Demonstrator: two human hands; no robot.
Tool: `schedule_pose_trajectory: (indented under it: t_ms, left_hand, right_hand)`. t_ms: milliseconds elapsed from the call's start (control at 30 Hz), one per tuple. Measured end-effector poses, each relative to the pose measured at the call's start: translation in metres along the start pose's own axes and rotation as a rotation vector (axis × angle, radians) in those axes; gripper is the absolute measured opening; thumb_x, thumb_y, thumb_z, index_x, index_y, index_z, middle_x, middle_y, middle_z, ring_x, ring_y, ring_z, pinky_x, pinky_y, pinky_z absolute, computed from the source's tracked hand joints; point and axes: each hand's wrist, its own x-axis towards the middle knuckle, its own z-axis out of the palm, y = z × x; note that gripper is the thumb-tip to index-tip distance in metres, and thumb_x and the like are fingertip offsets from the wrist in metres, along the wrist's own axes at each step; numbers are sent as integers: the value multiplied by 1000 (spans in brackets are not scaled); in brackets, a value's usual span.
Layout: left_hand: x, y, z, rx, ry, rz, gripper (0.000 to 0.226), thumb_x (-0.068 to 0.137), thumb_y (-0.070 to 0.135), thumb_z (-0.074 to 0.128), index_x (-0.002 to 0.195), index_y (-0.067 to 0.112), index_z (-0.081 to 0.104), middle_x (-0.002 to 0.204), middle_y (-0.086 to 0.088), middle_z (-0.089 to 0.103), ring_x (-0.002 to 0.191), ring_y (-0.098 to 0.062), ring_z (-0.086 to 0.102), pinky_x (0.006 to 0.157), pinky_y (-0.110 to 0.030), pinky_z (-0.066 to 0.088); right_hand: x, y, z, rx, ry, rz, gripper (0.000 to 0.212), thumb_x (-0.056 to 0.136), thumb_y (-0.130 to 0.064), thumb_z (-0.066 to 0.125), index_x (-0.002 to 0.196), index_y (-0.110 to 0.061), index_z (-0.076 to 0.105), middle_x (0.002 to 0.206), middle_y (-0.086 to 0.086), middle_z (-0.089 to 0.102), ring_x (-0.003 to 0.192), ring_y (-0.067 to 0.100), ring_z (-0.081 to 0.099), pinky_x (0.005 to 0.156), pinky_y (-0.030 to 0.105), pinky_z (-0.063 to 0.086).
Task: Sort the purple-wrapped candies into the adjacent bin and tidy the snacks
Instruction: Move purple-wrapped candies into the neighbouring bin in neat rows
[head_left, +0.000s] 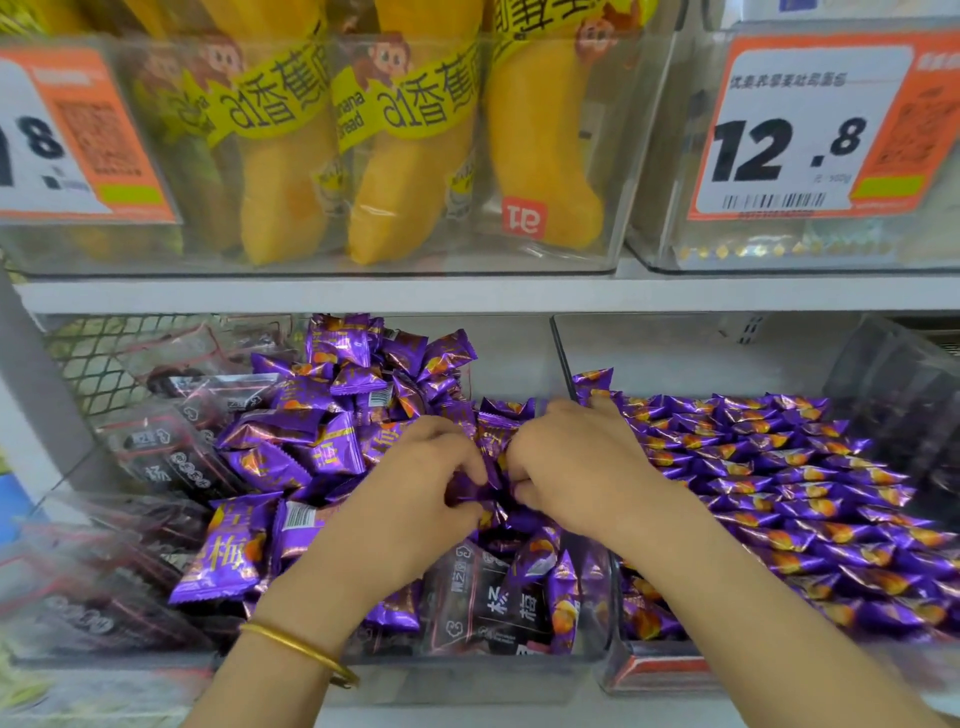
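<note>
gathering a bunch of purple candies over the mixed bin

a gold bangle (301, 649) is sitting on the left wrist at the bottom of the view, and both forearms are reaching up into the lower shelf. the left hand (431, 467) and the right hand (566, 467) are meeting knuckle to knuckle with fingers curled in. both are pinching a small bunch of purple-wrapped candies (493, 470) between them. how many they are holding is hidden under the fingers.

the bunch is hovering over the middle of the mixed bin (467, 680), near the clear wall dividing it from the adjacent bin (675, 358) on the right. around the hands a loose purple pile (332, 415) is heaping up toward the back and left, and it is mingling with dark-wrapped snacks (488, 608) at the front and left side. in the adjacent bin, neat purple rows (779, 493) are lying all one way.

to do this well, the fingers probably need to be closing under the candy bodies, not on the slippery crimped ends, or pieces will be dropping back. it is worth checking that no dark pack is riding along. the bunch should be going up and over the dividing wall, not dragging across it. it should be landing gently, in line with the rows, so they are not getting scattered.
</note>
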Motion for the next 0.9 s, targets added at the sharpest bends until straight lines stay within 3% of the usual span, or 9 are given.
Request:
schedule_pose_trajectory:
  t_ms: [67, 133, 300, 400, 533, 633, 733, 800, 900]
  left_hand:
    - [0, -1, -8, -181, 94, -59, 31, 74, -6, 63, 93, 18, 65, 104, 14, 49, 95, -4, 56, 80, -4, 41]
    - [0, -2, -16, -430, 189, -139, 41, 76, -12, 59, 98, 23, 61, 100, 12, 57, 88, 9, 58, 73, 0, 42]
    - [2, -4, -25, -902, 341, -214, 53, 80, -24, 48, 101, 23, 60, 106, 6, 63, 92, 8, 62, 70, -8, 49]
    - [0, 0, -26, -1032, 310, -259, 50, 83, -20, 48, 101, 24, 61, 104, 8, 64, 91, 9, 61, 64, -15, 50]
    - [0, 5, -24, -1067, 255, -284, 39, 85, -14, 51, 98, 21, 63, 96, 7, 63, 83, -5, 59, 63, -18, 52]
    - [-1, 8, -23, -1093, 217, -295, 31, 88, -10, 49, 96, 15, 66, 81, 7, 63, 71, -6, 56, 74, -23, 50]
    - [-2, 10, -22, -1126, 158, -291, 30, 89, -9, 47, 95, 11, 69, 83, 3, 67, 74, -11, 59, 84, -30, 51]
    - [-2, 13, -19, -1177, 124, -286, 30, 90, -9, 44, 95, 7, 69, 94, -9, 66, 78, -23, 59, 81, -37, 57]
    - [-2, 18, -18, -1292, 85, -300, 22, 94, 8, 44, 94, 2, 66, 93, -17, 69, 83, -33, 66, 70, -41, 59]
  right_hand:
    - [-3, 4, 5, 113, 117, 4, 16, 93, -25, 50, 89, -18, 63, 83, -1, 59, 103, 23, 51, 102, 38, 32]
    - [-7, 11, 9, 262, 266, -34, 22, 95, -28, 47, 98, -23, 68, 97, 1, 63, 99, 23, 54, 93, 37, 41]
    - [-20, 32, -1, 539, 662, -64, 24, 89, -37, 47, 97, -34, 70, 91, -8, 62, 80, 13, 61, 74, 35, 49]
    - [-25, 34, -2, 959, 640, -117, 23, 91, -21, 57, 89, -40, 70, 87, -8, 59, 57, 8, 58, 62, 17, 46]
    - [-31, 30, -1, 1202, 578, -96, 27, 88, -9, 58, 90, -33, 71, 68, -16, 62, 39, 7, 45, 48, 14, 39]
    - [-31, 31, -1, 1392, 565, -168, 22, 83, -4, 65, 89, -22, 75, 84, -6, 67, 57, 14, 63, 57, 18, 49]
    - [-32, 32, 1, 1527, 514, -240, 15, 74, -24, 69, 86, -16, 75, 103, 4, 67, 79, 29, 67, 70, 26, 53]
    - [-31, 31, 3, 1525, 527, -237, 12, 72, -24, 70, 79, -14, 70, 96, -2, 68, 79, 18, 66, 71, 24, 53]
    - [-29, 27, 3, 1505, 518, -221, 18, 73, -4, 66, 82, -15, 55, 89, -6, 66, 82, 10, 63, 72, 19, 50]
